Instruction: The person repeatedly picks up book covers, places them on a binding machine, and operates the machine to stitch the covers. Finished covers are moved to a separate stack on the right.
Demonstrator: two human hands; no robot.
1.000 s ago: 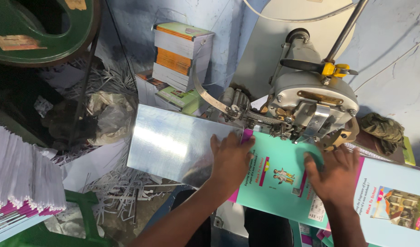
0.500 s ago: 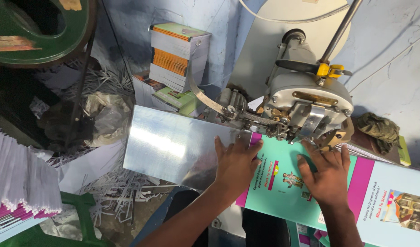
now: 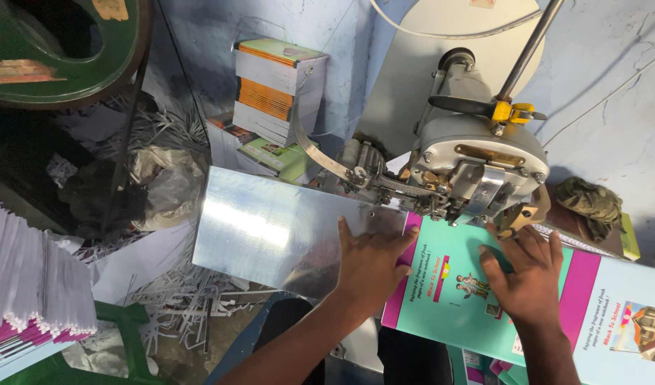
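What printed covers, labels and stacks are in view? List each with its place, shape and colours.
Printed cover: under both hands, flat, teal with a pink band and small pictures.
Book stack: against the back wall, upright block, green top, orange and white edges.
Label: on the green wheel, top left, orange-tan rectangle.
Page bundles: left edge, white with pink ends.

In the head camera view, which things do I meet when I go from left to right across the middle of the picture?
Stack of white sheets → shiny metal plate → left hand → teal and pink cover → right hand → olive cloth.
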